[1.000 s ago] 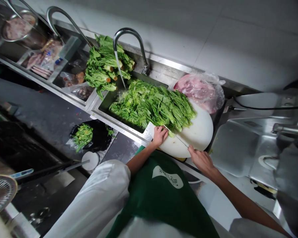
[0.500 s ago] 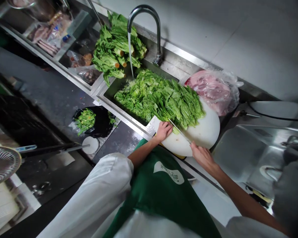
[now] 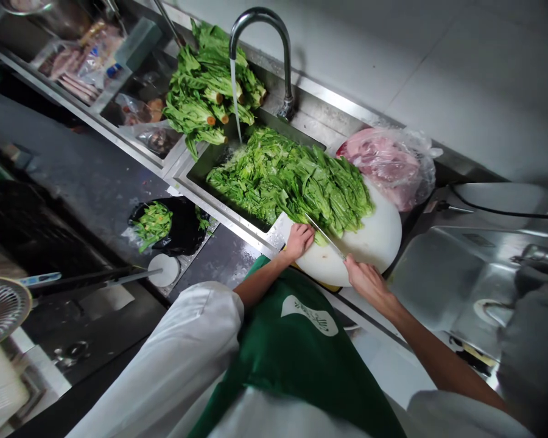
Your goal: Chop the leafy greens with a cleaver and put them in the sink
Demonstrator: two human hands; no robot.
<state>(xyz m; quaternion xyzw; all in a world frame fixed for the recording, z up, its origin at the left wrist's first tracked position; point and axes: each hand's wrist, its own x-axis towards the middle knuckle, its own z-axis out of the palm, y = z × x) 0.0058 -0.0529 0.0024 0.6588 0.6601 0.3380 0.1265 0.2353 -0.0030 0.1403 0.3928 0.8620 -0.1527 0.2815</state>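
My right hand (image 3: 368,283) is wrapped round the handle of a kitchen knife (image 3: 326,236), its thin blade slanting up and left into long leafy greens (image 3: 340,194). These lie on a round white cutting board (image 3: 379,240). My left hand (image 3: 300,241), fingers curled, grips the greens at the board's left edge, close to the blade; the fingertips are partly hidden. Cut greens (image 3: 251,176) are heaped in the metal sink (image 3: 196,173) beside the board and run up against the uncut ones.
Water runs from a curved faucet (image 3: 287,67) into the sink. Whole leafy heads (image 3: 214,91) are stacked at its back left corner. Bagged raw meat (image 3: 388,161) lies behind the board. A second basin (image 3: 433,274) is at right; a black bag (image 3: 182,228) with trimmings stands low at left.
The whole view has shifted slightly to the left. The knife and my right hand have moved a little up and left relative to the board; my left hand stays on the greens.
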